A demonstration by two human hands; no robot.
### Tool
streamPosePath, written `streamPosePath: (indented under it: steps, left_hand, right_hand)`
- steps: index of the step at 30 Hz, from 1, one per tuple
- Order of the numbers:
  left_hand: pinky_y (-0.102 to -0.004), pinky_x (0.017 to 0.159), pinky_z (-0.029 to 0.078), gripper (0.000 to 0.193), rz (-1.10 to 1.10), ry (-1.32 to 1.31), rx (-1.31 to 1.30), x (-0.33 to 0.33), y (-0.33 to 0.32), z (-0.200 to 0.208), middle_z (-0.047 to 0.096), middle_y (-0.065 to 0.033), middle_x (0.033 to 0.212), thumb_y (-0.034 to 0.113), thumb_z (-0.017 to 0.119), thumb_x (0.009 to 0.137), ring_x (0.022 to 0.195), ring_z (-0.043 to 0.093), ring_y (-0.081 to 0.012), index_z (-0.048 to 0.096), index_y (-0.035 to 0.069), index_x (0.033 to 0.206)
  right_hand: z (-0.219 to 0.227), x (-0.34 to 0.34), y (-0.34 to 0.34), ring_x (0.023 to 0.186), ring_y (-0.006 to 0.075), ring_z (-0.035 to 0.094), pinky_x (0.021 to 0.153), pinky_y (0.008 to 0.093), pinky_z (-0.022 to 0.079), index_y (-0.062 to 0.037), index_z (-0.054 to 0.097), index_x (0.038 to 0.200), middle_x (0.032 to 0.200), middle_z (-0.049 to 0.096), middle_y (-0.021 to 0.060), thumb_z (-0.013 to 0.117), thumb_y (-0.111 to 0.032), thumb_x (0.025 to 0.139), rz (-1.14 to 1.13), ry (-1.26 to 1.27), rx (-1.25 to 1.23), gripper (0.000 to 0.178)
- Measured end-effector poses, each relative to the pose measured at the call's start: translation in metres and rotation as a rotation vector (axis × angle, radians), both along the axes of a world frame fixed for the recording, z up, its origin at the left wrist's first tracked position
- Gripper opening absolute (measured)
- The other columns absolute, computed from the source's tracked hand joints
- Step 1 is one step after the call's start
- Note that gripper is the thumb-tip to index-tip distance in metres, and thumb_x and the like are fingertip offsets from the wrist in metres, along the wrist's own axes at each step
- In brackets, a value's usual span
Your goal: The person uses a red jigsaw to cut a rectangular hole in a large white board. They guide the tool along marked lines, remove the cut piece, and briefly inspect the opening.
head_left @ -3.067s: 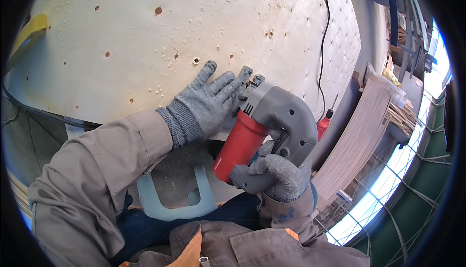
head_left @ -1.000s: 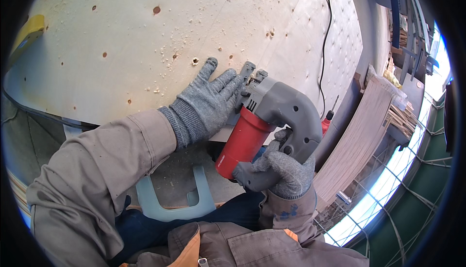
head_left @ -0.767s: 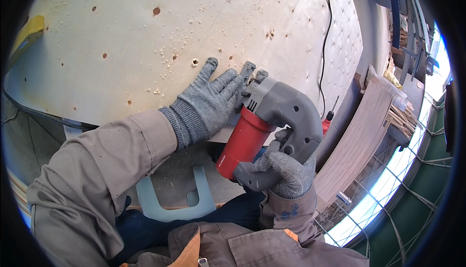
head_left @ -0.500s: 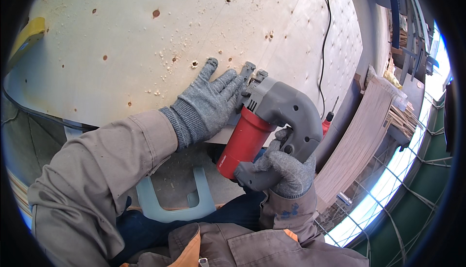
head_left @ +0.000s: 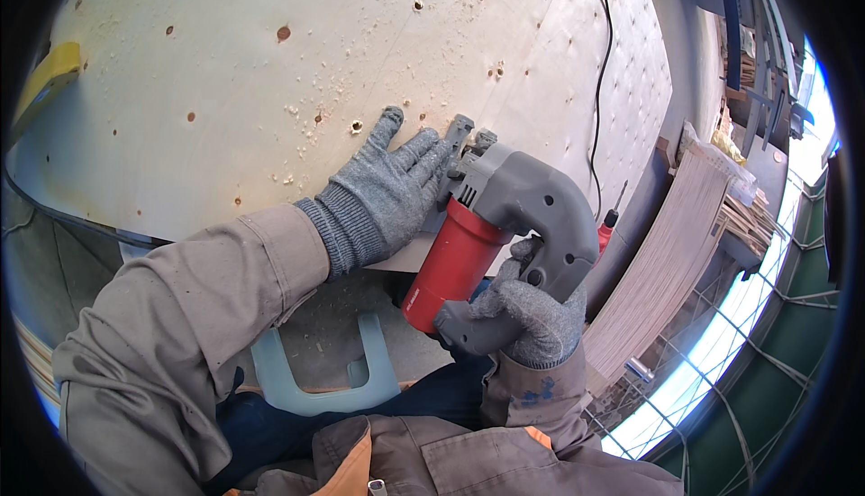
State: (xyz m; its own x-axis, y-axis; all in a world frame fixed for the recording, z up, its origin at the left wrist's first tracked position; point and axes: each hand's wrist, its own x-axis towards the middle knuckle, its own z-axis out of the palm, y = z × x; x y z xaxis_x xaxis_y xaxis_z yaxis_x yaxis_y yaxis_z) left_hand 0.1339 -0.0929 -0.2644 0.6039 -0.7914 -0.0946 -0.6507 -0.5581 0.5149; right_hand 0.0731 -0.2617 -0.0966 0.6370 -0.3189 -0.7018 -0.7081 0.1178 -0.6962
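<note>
A red and grey corded-looking power tool with a loop handle [head_left: 459, 266] rests its grey head at the near edge of a pale wooden panel [head_left: 225, 72]. My right hand [head_left: 545, 316], in a grey knit glove, is wrapped round its rear handle. Gloved likewise, my left hand [head_left: 387, 190] lies on the panel with fingers stretched out, their tips against the tool's front. The tool's working tip is hidden. Beside my left thumb is a small drilled hole [head_left: 357, 127] with pale shavings around it. Brown knots [head_left: 284, 34] dot the panel.
A black cable [head_left: 602, 72] crosses the panel's right part. Near the panel's left edge sits a yellow object [head_left: 47, 81]. Beyond the right edge are a red tool with a thin bit [head_left: 608, 226] and stacked wood sheets [head_left: 667, 280]. A pale blue stool-like frame [head_left: 329, 397] is below.
The panel's knots and hole appear slightly lower and farther left against my hands and the tool. My grip on the tool and the left hand's pose look the same.
</note>
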Motion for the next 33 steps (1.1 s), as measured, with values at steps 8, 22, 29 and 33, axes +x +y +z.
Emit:
streamPosePath:
  steps: [8, 22, 29, 33]
  left_hand:
    - [-0.0671, 0.124, 0.010, 0.060, 0.039, -0.023, -0.062, 0.005, -0.001, -0.002, 0.031, -0.0191, 0.166, 0.036, 0.041, 0.106, 0.151, 0.037, -0.0301, 0.038, 0.004, 0.156]
    - [-0.0690, 0.123, 0.011, 0.056, 0.029, -0.021, -0.064, 0.016, -0.004, -0.004, 0.036, -0.0176, 0.164, 0.033, 0.040, 0.106, 0.150, 0.040, -0.0298, 0.042, 0.004, 0.154]
    - [-0.0699, 0.122, 0.013, 0.057, 0.039, -0.034, -0.062, 0.019, -0.006, -0.004, 0.037, -0.0183, 0.163, 0.032, 0.042, 0.105, 0.148, 0.043, -0.0306, 0.041, 0.003, 0.154]
    - [-0.0703, 0.122, 0.014, 0.058, 0.047, -0.049, -0.068, 0.022, -0.006, -0.003, 0.041, -0.0183, 0.161, 0.032, 0.043, 0.104, 0.148, 0.043, -0.0306, 0.041, 0.003, 0.154]
  right_hand:
    - [0.003, 0.005, -0.002, 0.085, 0.0292, 0.074, 0.071, 0.0384, 0.063, 0.0082, 0.053, 0.129, 0.106, 0.067, 0.0199, 0.079, 0.002, 0.072, -0.045, 0.055, 0.011, 0.063]
    - [0.007, 0.022, -0.002, 0.073, 0.0286, 0.073, 0.066, 0.0404, 0.064, 0.0083, 0.056, 0.121, 0.088, 0.068, 0.0168, 0.080, 0.004, 0.070, 0.007, 0.079, -0.058, 0.057]
    - [0.007, 0.030, 0.000, 0.069, 0.0320, 0.073, 0.063, 0.0434, 0.065, 0.0084, 0.052, 0.123, 0.083, 0.066, 0.0166, 0.075, 0.004, 0.072, 0.004, 0.070, -0.061, 0.056]
    - [0.007, 0.032, -0.001, 0.066, 0.0342, 0.073, 0.062, 0.0458, 0.066, 0.0078, 0.050, 0.123, 0.080, 0.064, 0.0158, 0.073, 0.004, 0.075, 0.034, 0.055, -0.090, 0.053]
